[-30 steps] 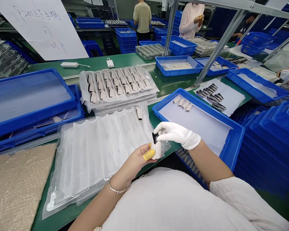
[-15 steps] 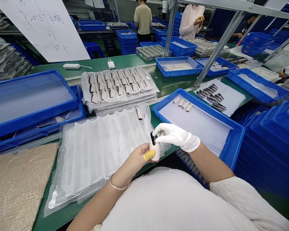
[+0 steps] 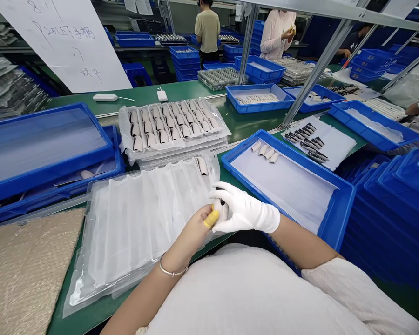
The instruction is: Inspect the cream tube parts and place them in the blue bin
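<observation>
Between my hands is a pale, ribbed, curved plastic shell (image 3: 222, 210) with a dark opening near its top. My left hand (image 3: 199, 225), with yellow finger cots, grips its left side. My right hand (image 3: 242, 208), in a white glove, curls round its top and right side, with the fingers above and the thumb below. The glove hides part of the shell. Just left of my hands, a plastic blister tray (image 3: 136, 218) covered in thin white sheeting carries a single pale shell (image 3: 202, 166) at its far right corner.
Behind lies a stack of trays filled with pale shells (image 3: 171, 122). At right, a blue bin (image 3: 345, 195) holds several shells (image 3: 265, 151); dark pieces (image 3: 309, 139) lie on paper beyond it. Blue bins (image 3: 91, 116) and bubble wrap (image 3: 28, 265) are at left. A metal post (image 3: 310, 77) rises ahead.
My right hand has shifted left and down, from pinching the black part at the shell's top to wrapping round the shell. My left hand still grips it and has barely moved.
</observation>
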`<state>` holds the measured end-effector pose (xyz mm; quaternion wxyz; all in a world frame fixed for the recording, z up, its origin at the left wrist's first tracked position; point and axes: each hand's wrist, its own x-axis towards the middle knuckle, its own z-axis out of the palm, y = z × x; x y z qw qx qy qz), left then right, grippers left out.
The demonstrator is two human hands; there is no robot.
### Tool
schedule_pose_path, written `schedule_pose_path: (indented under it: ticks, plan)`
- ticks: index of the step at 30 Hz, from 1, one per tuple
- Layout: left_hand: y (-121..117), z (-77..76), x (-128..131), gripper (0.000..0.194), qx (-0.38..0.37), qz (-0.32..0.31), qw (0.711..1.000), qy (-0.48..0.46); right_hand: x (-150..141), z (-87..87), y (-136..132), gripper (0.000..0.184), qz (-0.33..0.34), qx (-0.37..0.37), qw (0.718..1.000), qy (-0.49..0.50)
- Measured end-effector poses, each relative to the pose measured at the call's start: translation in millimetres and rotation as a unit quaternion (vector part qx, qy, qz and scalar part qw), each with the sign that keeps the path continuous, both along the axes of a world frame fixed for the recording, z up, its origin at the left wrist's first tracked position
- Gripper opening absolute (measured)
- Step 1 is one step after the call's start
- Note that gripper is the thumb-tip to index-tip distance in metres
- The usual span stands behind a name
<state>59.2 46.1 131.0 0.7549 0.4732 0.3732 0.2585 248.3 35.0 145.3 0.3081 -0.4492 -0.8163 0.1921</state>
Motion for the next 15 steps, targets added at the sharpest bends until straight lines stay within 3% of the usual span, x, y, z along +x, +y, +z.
schedule_pose_path:
  ticks: [3,7,15]
  plan:
    - [-1.6,-8.8,1.4,0.051,-0.120,0.011,0.986,-0.114,-2.3,0.2,6.2,0.078,0.030,-0.027,0.993,0.108]
    - [-5.2,-20.7,8.5,0.031,-0.248,0.025,0.945,-0.210,-11.6,-5.8,11.7,0.079,0.095,-0.029,0.966,0.238]
    - [-9.1,-21.8,7.9,0.047,-0.314,0.007,0.899,-0.305,-13.7,-17.3,6.2,0.094,0.110,-0.042,0.958,0.261]
